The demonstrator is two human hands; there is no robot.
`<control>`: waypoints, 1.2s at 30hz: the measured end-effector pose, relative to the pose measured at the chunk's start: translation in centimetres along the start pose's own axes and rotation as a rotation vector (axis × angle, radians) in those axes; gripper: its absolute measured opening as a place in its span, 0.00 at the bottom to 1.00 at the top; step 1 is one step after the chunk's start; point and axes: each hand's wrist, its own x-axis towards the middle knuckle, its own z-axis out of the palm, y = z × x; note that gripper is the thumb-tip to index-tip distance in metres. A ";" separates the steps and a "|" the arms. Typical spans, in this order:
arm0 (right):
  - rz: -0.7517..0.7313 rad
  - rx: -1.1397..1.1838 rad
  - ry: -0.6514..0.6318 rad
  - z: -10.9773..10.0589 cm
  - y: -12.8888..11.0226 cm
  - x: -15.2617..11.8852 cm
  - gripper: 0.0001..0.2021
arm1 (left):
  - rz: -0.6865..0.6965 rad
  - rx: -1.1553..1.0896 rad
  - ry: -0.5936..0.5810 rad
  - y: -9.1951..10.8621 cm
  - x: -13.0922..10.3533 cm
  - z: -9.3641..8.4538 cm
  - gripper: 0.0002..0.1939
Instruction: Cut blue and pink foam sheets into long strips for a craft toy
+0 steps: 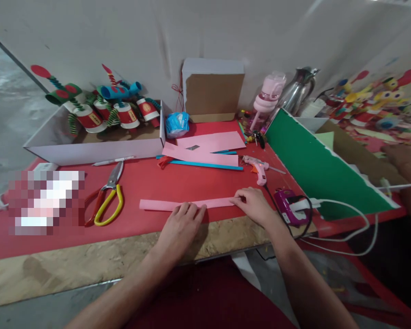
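Observation:
A long, narrow pink paper strip (160, 205), apparently folded or rolled, lies across the red tabletop near its front edge. My left hand (182, 226) rests on the middle of it, fingers bent close together and pressing down on the paper. At the strip's right end, my right hand (255, 205) pinches the paper between thumb and fingers. Behind the hands lie flat pink paper sheets (222, 140) with blue strips (205, 165) partly under them. A pink glue gun (258, 169) with a small orange light lies beyond my right hand.
Scissors (110, 194) with red and yellow handles lie left, below a white pen (113, 161). A white box (99, 151) holds paper-cup figures. Right are a purple power socket (291, 208) with cables and a green-sided box (315, 169). Another person's hand (404, 157) is at far right.

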 end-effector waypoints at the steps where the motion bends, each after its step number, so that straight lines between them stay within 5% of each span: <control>1: 0.016 -0.038 -0.002 0.1 0.0 0.1 0.19 | -0.004 0.004 -0.006 0.1 0.1 -0.1 0.26; 36: 0.136 -0.332 0.128 1.4 -1.3 -0.3 0.22 | 0.013 0.111 0.003 0.7 -0.1 0.0 0.31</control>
